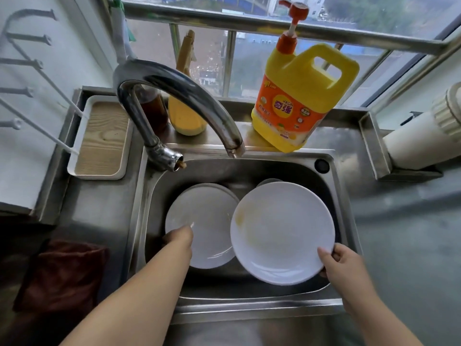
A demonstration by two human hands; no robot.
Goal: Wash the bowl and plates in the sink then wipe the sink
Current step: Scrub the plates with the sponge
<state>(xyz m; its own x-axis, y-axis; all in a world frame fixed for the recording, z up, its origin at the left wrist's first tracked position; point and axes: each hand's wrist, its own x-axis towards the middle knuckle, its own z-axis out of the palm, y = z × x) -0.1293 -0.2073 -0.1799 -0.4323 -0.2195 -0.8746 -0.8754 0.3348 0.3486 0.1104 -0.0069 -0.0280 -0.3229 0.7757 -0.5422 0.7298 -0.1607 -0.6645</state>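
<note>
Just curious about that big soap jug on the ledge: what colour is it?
Yellow, with an orange label and orange-red pump, seen in the head view: soap jug.

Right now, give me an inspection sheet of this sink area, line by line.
Surface: steel sink set in a steel counter; faucet arches over the basin, no water seen running.
Job's things: plate with a yellow smear held tilted above the basin; second plate lying in the sink, partly overlapped; a rim of another dish behind, unclear.
Clutter: yellow detergent jug on the back ledge; tray; dark red cloth.
Grippers: right hand grips the smeared plate's rim; left hand reaches onto the second plate, fingers hidden.
Cables: nothing seen.
Surroundings: barred window.
</note>
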